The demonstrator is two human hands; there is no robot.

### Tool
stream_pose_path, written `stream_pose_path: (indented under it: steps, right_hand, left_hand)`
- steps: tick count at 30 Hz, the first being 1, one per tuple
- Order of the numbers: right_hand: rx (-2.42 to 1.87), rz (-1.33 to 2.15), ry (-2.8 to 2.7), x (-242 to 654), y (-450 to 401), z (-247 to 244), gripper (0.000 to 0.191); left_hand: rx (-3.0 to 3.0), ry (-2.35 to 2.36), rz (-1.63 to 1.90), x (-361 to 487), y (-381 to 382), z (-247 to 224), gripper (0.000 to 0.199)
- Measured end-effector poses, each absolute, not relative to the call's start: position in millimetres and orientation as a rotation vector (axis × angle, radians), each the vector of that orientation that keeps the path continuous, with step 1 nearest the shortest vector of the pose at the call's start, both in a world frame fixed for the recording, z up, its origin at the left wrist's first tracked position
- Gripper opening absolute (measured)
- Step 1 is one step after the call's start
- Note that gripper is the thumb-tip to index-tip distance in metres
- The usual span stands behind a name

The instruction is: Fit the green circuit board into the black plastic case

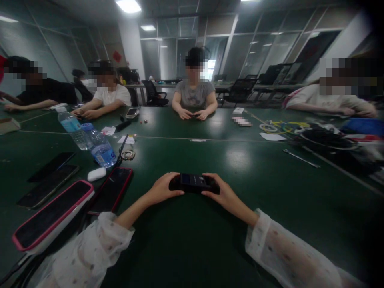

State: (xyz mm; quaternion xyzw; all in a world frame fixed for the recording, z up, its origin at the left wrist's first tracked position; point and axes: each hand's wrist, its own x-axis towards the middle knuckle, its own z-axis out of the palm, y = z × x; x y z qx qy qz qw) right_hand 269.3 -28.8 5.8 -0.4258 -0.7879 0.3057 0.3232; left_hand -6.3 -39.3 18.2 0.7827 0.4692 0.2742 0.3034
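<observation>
A small black electronic device with a little screen at its left and buttons beside it lies level at the middle of the table's near half. My left hand is closed round its left end, thumb along the near edge. The right end is gripped by my right hand in the same way. Its exact kind cannot be made out. My fingers hide both ends, and whether it touches the table is unclear.
Left of my hands lie a red-edged phone, a white case, a pink-rimmed device and two dark phones. Water bottles stand behind. A wrench and tangled cables lie right. Several people sit around the green table.
</observation>
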Motion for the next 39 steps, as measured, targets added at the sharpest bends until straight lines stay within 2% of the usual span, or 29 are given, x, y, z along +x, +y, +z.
stream_pose_path:
  steps: [18,23,32,39]
  right_hand:
    - [-1.092,0.776,-2.053,271,-28,5,0.051]
    - [-1.062,0.712,-2.010,272,-29,3,0.053]
    - [-1.173,0.216,-1.525,280,-23,5,0.055]
    - [-1.352,0.299,-1.303,305,5,-17,0.056]
  left_hand:
    - [2.100,1.199,0.750,-8,-37,14,0.064]
    - [2.065,1.223,0.746,-7,-36,11,0.058]
    - [2.012,1.180,0.720,-5,-38,17,0.045]
    - [1.982,1.176,0.693,-5,-39,23,0.045]
